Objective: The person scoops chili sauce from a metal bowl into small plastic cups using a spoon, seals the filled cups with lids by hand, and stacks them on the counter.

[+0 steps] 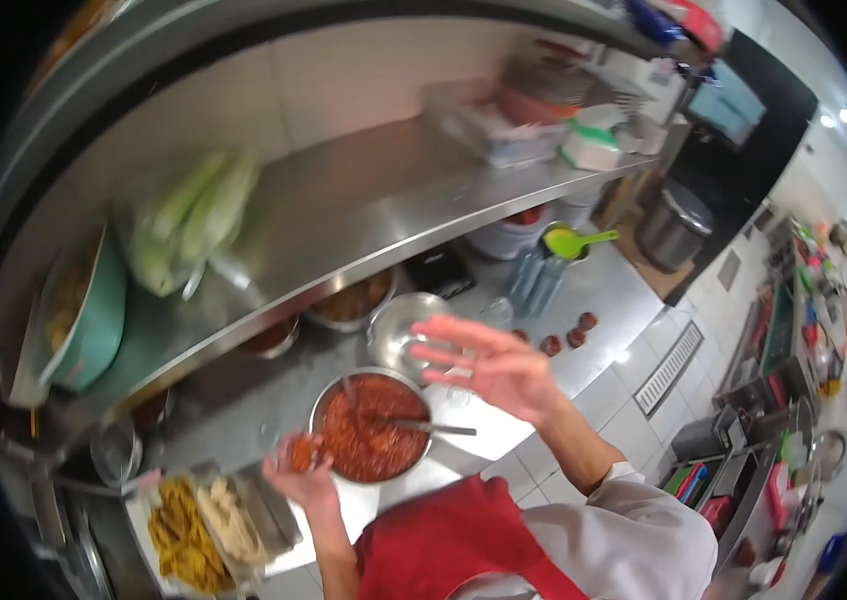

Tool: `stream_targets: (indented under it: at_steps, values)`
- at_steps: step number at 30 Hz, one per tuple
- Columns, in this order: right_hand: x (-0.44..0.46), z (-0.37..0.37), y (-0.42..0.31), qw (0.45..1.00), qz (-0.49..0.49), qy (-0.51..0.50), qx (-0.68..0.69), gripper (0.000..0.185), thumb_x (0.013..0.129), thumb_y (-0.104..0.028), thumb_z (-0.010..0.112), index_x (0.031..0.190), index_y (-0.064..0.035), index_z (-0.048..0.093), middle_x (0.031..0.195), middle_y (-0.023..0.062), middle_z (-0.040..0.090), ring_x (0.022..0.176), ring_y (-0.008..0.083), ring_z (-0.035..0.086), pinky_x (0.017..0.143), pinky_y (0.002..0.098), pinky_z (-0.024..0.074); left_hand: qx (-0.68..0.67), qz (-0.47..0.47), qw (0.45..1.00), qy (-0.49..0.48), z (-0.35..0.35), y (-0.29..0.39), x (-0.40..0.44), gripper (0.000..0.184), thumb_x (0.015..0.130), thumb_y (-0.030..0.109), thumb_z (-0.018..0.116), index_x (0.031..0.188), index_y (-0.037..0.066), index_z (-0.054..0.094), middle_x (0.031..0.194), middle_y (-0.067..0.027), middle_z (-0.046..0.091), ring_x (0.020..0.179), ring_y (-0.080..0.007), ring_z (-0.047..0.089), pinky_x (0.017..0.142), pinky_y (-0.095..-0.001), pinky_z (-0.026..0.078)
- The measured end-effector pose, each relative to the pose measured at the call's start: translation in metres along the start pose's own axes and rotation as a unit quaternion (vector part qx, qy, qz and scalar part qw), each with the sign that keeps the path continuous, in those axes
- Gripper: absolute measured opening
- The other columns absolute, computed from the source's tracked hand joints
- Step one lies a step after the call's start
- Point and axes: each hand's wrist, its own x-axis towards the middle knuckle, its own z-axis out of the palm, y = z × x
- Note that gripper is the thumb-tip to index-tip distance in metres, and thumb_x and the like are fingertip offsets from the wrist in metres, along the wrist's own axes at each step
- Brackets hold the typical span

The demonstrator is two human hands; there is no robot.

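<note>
My left hand (306, 482) is closed around a small cup of red sauce (302, 453), just left of a steel bowl of chunky red sauce (369, 430). A dark-handled utensil (444, 429) rests in that bowl, its handle over the right rim. Raised above the counter, my right hand (494, 368) has its fingers spread and holds nothing. Partly behind its fingertips is a shiny steel bowl (394, 325). Near my left forearm are a tray of yellow food strips (184, 535) and pale food pieces (231, 520).
A steel shelf (344, 220) overhangs the counter, carrying bagged green vegetables (194, 215) and a teal tub (104, 310). Clear bottles (537, 283), a green ladle (566, 242) and small round dark red items (576, 337) stand farther right. A floor drain (670, 368) lies beyond the counter.
</note>
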Motion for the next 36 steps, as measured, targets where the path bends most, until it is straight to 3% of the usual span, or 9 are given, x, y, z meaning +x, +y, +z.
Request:
stream_targets:
  at_steps: [4,9,11,14,16,18,20,29,36]
  values:
    - [0.008,-0.028,-0.129,0.901,-0.3,0.111,-0.294,0.075,0.083,-0.023,0.074,0.149,0.0023,0.049,0.148,0.0178,0.055,0.129,0.0288,0.06,0.11,0.0447,0.0494,-0.008,0.035,0.999,0.003,-0.004,0.017,-0.009,0.056,0.101,0.059,0.037,0.101,0.01,0.065,0.092,-0.0074,0.065,0.084,-0.0214,0.06,0.06,-0.0316,0.039]
    - [0.077,-0.163,-0.322,0.17,-0.31,0.536,-0.767,0.062,0.093,-0.029,0.071,0.147,-0.0051,0.055,0.155,0.0219,0.046,0.141,0.0365,0.05,0.114,0.0465,0.0438,0.014,0.074,0.997,0.002,-0.017,0.031,-0.004,0.057,0.102,0.059,0.035,0.1,0.01,0.064,0.09,-0.0064,0.066,0.084,-0.0202,0.061,0.059,-0.0307,0.04]
    - [0.091,-0.182,-0.35,0.103,-0.171,0.502,-0.841,0.058,0.093,-0.031,0.07,0.143,-0.0025,0.057,0.148,0.0241,0.051,0.134,0.0401,0.054,0.112,0.0504,0.0433,0.01,0.08,0.997,0.011,-0.013,0.032,0.0,0.056,0.102,0.058,0.035,0.1,0.01,0.063,0.09,-0.0065,0.066,0.084,-0.0202,0.061,0.06,-0.0313,0.041]
    - [0.109,-0.258,-0.422,0.222,-0.224,0.526,-0.79,0.045,0.093,-0.03,0.069,0.126,0.0002,0.062,0.126,0.0217,0.061,0.112,0.0373,0.061,0.095,0.0501,0.048,-0.007,0.074,0.997,0.021,-0.018,0.034,0.001,0.054,0.102,0.057,0.037,0.1,0.01,0.063,0.09,-0.0068,0.065,0.084,-0.0202,0.061,0.061,-0.032,0.041]
    - [0.109,-0.254,-0.449,0.567,-0.512,0.567,-0.307,0.029,0.094,-0.021,0.069,0.112,0.0005,0.066,0.106,0.0139,0.066,0.091,0.0288,0.063,0.077,0.044,0.0509,-0.012,0.08,0.997,0.013,-0.018,0.033,-0.001,0.053,0.102,0.056,0.038,0.1,0.01,0.063,0.091,-0.0071,0.065,0.085,-0.0205,0.061,0.061,-0.0323,0.041]
    - [0.09,-0.235,-0.457,0.473,-0.697,0.533,-0.082,0.024,0.093,-0.012,0.07,0.11,0.0041,0.065,0.101,0.0131,0.069,0.08,0.0237,0.066,0.066,0.041,0.0545,0.025,0.09,0.996,-0.015,-0.023,0.032,-0.004,0.051,0.102,0.055,0.04,0.103,0.01,0.063,0.096,-0.008,0.066,0.088,-0.0224,0.063,0.062,-0.0342,0.045]
    - [0.04,-0.141,-0.347,0.591,-0.753,0.256,-0.136,0.024,0.094,0.001,0.065,0.117,0.0057,0.062,0.106,0.0144,0.07,0.086,0.0208,0.07,0.068,0.0349,0.0587,0.053,0.081,0.994,-0.051,-0.019,0.027,-0.016,0.052,0.102,0.055,0.04,0.108,0.008,0.063,0.101,-0.0097,0.066,0.096,-0.0252,0.066,0.066,-0.0405,0.052]
    - [-0.004,-0.008,0.077,0.841,-0.066,0.072,-0.532,0.029,0.089,-0.021,0.08,0.101,-0.0028,0.062,0.088,0.0074,0.059,0.083,0.0207,0.064,0.077,0.0352,0.053,0.122,-0.021,0.956,-0.265,0.023,-0.021,-0.037,0.045,0.105,0.033,0.045,0.137,0.004,0.055,0.131,-0.0139,0.062,0.124,-0.0283,0.06,0.102,-0.0532,0.052]
    - [0.001,0.018,0.112,0.68,-0.073,0.069,-0.726,0.071,0.087,-0.041,0.08,0.142,-0.0054,0.053,0.112,0.0204,0.057,0.078,0.0406,0.069,0.066,0.046,0.0565,0.102,-0.05,0.949,-0.294,0.035,-0.038,-0.046,0.034,0.107,0.018,0.052,0.135,0.001,0.058,0.13,-0.0121,0.064,0.124,-0.0228,0.06,0.107,-0.04,0.048]
